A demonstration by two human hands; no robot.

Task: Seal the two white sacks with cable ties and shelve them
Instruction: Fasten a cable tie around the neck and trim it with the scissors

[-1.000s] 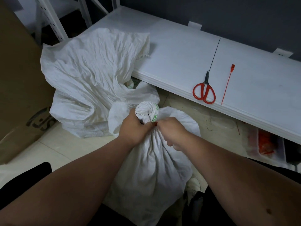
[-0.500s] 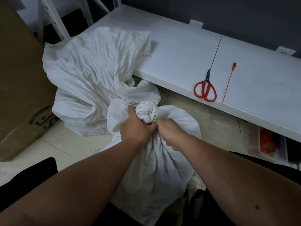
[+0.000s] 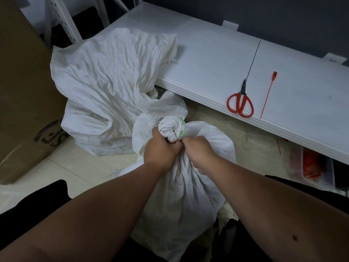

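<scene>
A cardboard box (image 3: 22,103) stands at far left. Beside it the open sack (image 3: 105,87) slumps against the shelf (image 3: 207,59). The left hand (image 3: 160,150) and right hand (image 3: 200,154) grip the twisted neck of the near sack (image 3: 185,195), contents hidden. Scissors (image 3: 240,103) and a red cable tie (image 3: 268,95) lie on the shelf.

Both hands are bunched up at the twisted neck of the near sack (image 3: 181,186), left hand (image 3: 160,150) wrapped round it and right hand (image 3: 200,154) pinching just beside it. A bit of red shows between them. The second sack (image 3: 105,87) slumps open behind, leaning on the white shelf (image 3: 207,59), where red-handled scissors (image 3: 240,103) and a red cable tie (image 3: 268,95) lie side by side. Cardboard box (image 3: 24,103) on the left.
</scene>
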